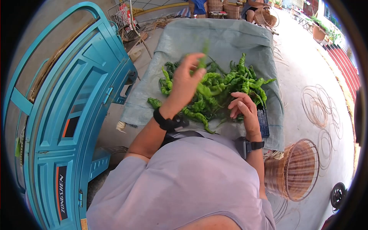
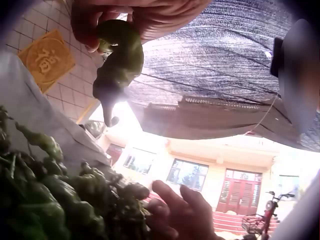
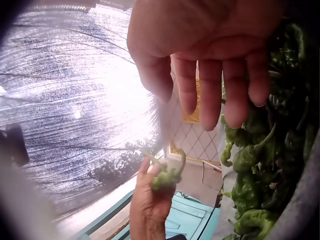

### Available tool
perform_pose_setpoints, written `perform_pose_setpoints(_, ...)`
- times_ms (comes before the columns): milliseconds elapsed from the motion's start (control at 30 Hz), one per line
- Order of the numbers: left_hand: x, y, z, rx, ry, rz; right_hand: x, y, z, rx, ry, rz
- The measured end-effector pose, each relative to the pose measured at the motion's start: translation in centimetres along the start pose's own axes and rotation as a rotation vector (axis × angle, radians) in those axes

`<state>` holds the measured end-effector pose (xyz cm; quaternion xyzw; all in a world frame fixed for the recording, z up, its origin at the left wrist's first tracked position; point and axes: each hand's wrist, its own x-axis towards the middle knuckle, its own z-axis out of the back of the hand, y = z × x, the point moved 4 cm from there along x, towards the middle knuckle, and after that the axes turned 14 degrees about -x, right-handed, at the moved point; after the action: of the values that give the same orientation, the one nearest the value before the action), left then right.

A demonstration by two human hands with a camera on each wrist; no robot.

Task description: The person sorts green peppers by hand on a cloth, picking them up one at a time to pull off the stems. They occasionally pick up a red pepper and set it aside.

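Observation:
A curved green pepper [image 2: 122, 57] is pinched between the fingers and thumb of my left hand [image 1: 183, 86], raised above the pile; in the head view that pepper is blurred. Below lies a heap of long, wrinkled green peppers [image 1: 216, 89] on a grey-green woven sheet [image 1: 214, 36]. My right hand [image 1: 247, 111] is at the near right side of the heap, palm empty. Its fingers [image 3: 210, 95] hang loosely extended in the right wrist view, beside the peppers.
A blue metal vehicle side panel [image 1: 69, 115] stands close on the left. At the right are a wicker basket [image 1: 293, 170] and loose coils of cane [image 1: 320, 105] on the ground. A seated person [image 1: 253, 9] and more baskets [image 1: 231, 11] are beyond the sheet's far edge.

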<state>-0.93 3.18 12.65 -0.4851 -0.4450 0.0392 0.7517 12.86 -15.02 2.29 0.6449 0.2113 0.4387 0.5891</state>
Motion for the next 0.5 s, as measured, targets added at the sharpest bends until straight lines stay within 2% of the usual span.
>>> perform_pose_setpoints(133, -2.2, 0.4, -5.6, 0.009, 0.508, 0.032, 0.0, 0.1, 0.1, 0.061, -0.007, 0.021)
perform_pose_setpoints(200, -3.3, 0.2, -7.9, 0.180, 0.721, 0.053, 0.0, -1.0, 0.2, 0.024, -0.043, -0.013)
perform_pose_setpoints(300, -3.9, 0.3, -8.7, 0.105, 0.631, -0.097, 0.2, -1.6, 0.5, -0.015, -0.050, -0.046)
perform_pose_setpoints(333, -3.9, 0.6, -8.6, -0.006, 0.633, 0.030, 0.1, -1.5, 0.6, -0.001, -0.060, -0.052)
perform_pose_setpoints(433, -4.7, 3.2, -7.5, 0.081, 0.502, 0.169, -0.2, -0.7, 0.7, 0.018, -0.083, -0.069)
perform_pose_setpoints(500, -4.9, 3.6, -7.0, 0.155, 0.535, 0.159, -0.1, -0.5, 0.8, 0.015, -0.101, -0.057)
